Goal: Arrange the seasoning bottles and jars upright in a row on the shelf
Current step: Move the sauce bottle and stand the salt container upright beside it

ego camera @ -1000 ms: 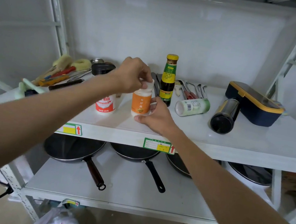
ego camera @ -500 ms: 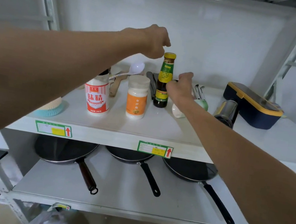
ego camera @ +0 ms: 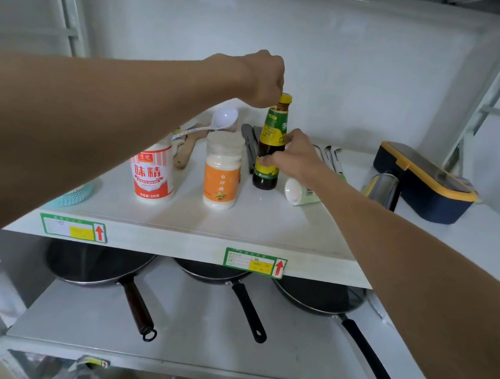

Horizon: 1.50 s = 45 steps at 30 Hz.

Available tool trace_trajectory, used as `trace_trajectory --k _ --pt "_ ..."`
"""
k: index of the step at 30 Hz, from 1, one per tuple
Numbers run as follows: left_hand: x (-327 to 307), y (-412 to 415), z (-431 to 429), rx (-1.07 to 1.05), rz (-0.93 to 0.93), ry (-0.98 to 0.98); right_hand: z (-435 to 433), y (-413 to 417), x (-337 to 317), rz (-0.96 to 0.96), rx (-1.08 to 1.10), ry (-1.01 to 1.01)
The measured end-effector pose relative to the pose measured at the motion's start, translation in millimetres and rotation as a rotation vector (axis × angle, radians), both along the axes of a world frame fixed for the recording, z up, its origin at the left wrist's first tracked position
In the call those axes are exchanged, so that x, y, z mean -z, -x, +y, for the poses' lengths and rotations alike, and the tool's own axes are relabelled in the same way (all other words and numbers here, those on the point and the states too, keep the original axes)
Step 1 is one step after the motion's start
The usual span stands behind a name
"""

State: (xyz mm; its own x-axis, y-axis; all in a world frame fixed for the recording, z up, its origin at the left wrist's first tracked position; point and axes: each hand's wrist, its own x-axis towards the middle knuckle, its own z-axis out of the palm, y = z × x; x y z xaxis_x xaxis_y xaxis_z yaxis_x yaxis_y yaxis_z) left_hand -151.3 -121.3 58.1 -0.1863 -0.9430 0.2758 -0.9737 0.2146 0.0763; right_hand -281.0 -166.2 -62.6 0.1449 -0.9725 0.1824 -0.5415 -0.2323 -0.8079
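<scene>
Sauce bottle [ego camera: 270, 147], dark glass, green-and-yellow label, yellow cap, standing upright on the upper shelf [ego camera: 237, 220], back of the row. Left hand [ego camera: 263, 77] over the top, fingers pinched on the yellow cap. Right hand [ego camera: 295, 157] wrapped round the lower body, fingers closed across the label. Just left and a touch forward, sugar jar [ego camera: 222, 172] upright, orange label, pale lid, close beside the bottle but whether touching, hard to say. Further left, red-and-white tub [ego camera: 152, 174] upright too, clear of the jar. To the right of the bottle, white-capped bottle [ego camera: 301, 192] lying on its side, cap end facing forward, partly hidden under the right wrist. Behind the row, white spoon [ego camera: 223, 119], wooden handles and metal utensils, loosely piled. Far right, steel flask [ego camera: 383, 189] on its side beside a dark blue box with yellow trim [ego camera: 424, 183]. At the left edge, a teal round thing [ego camera: 75, 195], mostly hidden by the forearm. Below, three black pans [ego camera: 207, 272] on the lower shelf, handles pointing forward.
</scene>
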Motion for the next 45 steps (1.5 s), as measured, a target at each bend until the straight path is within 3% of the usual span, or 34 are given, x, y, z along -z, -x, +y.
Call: trace_trajectory --k 5,9,17,22,31,38,41,45 --pt "-2.9 5.4 -1.7 0.04 0.021 0.024 2.6 2.6 -1.6 0.066 0.004 0.044" --pt "-4.7 4.5 -4.4 0.053 0.009 0.024 1.1 4.7 -10.0 -0.004 -0.118 0.003" --pt "-1.4 4.6 -4.8 0.077 0.041 0.034 5.7 1.4 -7.0 0.094 0.032 0.139" --pt "2.3 4.2 -5.2 0.098 0.074 0.057 9.9 5.4 -6.2 0.091 -0.055 0.12" --pt "7.4 0.8 -7.2 0.135 0.049 0.07 9.6 6.5 -5.4 0.13 -0.017 0.13" --pt "13.0 -3.8 -10.3 0.102 0.067 0.054 0.4 49.1 -40.7 0.481 -0.135 -0.08" --pt "19.7 2.6 6.9 0.169 0.188 0.236 -10.6 80.1 -54.8 0.523 -0.091 -0.182" --pt "50.2 42.0 46.0 0.324 0.286 0.367 -14.3 102.1 -54.8 0.786 -0.095 -0.277"
